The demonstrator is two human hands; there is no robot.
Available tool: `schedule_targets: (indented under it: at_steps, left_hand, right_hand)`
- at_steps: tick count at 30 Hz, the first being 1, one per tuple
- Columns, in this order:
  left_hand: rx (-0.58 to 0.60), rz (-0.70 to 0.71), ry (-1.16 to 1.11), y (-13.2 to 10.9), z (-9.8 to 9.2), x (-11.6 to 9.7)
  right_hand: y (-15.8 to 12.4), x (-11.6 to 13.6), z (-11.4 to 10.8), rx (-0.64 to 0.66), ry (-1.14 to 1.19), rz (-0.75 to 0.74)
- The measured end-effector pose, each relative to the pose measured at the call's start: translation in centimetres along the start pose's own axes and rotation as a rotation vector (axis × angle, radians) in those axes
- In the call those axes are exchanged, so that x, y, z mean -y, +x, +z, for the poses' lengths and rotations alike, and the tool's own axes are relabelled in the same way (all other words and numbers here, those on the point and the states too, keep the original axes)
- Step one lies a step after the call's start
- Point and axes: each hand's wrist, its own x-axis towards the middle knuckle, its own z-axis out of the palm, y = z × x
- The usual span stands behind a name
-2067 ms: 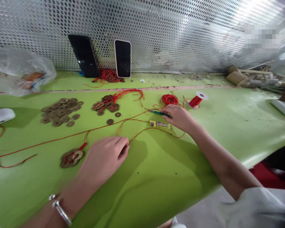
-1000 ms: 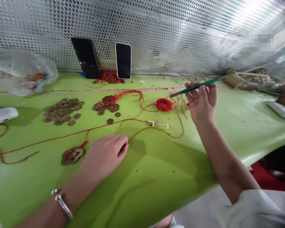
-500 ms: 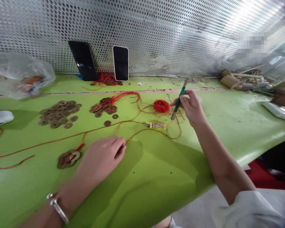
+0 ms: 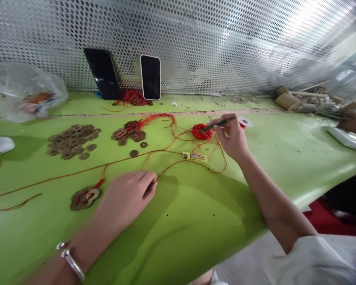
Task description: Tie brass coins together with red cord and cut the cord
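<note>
My left hand [image 4: 130, 192] rests on the green table, fingers closed in a pinch on a thin red cord [image 4: 178, 163]. Beside its wrist lies a flower-shaped cluster of brass coins [image 4: 85, 198] tied with red cord. My right hand [image 4: 233, 136] is closed around a slim green tool with metal ends [image 4: 216, 124]; its exact kind is unclear. The tool points left, over a tangled red cord bundle [image 4: 201, 132]. Just below the bundle sits a yellow lighter [image 4: 195, 156]. A white spool [image 4: 245, 122] with red thread stands right of my right hand.
Loose coins [image 4: 72, 140] are piled at left, near more tied coin clusters [image 4: 129, 132]. A dark tablet-like device [image 4: 103, 75] and a white-edged phone [image 4: 150, 77] lean on the perforated metal panel. A plastic bag [image 4: 26, 91] is far left. Another person's hand [image 4: 354, 123] shows at far right.
My right hand has turned and lowered the green tool from upright to nearly level, pointing left over the cord bundle. The white spool has come into clear view. My left hand stays put.
</note>
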Motion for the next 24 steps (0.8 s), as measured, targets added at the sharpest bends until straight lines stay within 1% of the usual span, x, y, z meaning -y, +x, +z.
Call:
schedule_targets:
  at_steps: [2,6,8,10,12,14,17,19,21,23,24]
  left_hand:
    - [-0.007,0.003,-0.003,0.0,0.0,0.0]
    - [-0.01,-0.001,0.01,-0.1,0.2,0.1]
    - [-0.005,-0.003,0.011,-0.1,0.2,0.1]
    - [0.002,-0.001,0.002,-0.1,0.2,0.0]
    - [0.012,-0.004,-0.009,-0.1,0.1,0.0]
    - [0.018,-0.009,-0.017,-0.1,0.0,-0.1]
    - [0.015,-0.013,-0.024,-0.1,-0.1,-0.1]
    - [0.011,-0.009,-0.016,-0.1,-0.1,-0.1]
    - [0.007,-0.005,-0.005,-0.1,-0.1,-0.1]
    - [0.009,-0.007,-0.001,0.0,-0.1,-0.2]
    - [0.015,-0.011,0.0,0.0,-0.1,-0.3]
  right_hand:
    - [-0.2,0.3,0.1,0.017,-0.085,-0.065]
    - [-0.7,0.6,0.4,0.085,-0.214,-0.14]
    - [-0.8,0.9,0.6,0.06,-0.228,-0.178]
    - [-0.9,1.4,0.7,-0.005,-0.207,-0.191]
    - [-0.9,1.6,0.8,-0.076,-0.131,-0.151]
    - [-0.7,1.5,0.7,-0.127,-0.018,-0.078]
    - [-0.3,1.0,0.5,-0.126,0.083,0.001]
    - [-0.3,1.3,0.4,-0.089,0.048,0.02]
    - [-0.6,2.3,0.6,-0.004,-0.075,-0.005]
    - [-1.5,4.0,0.9,0.169,-0.246,-0.071]
    - [-2.1,5.0,1.1,0.302,-0.313,-0.103]
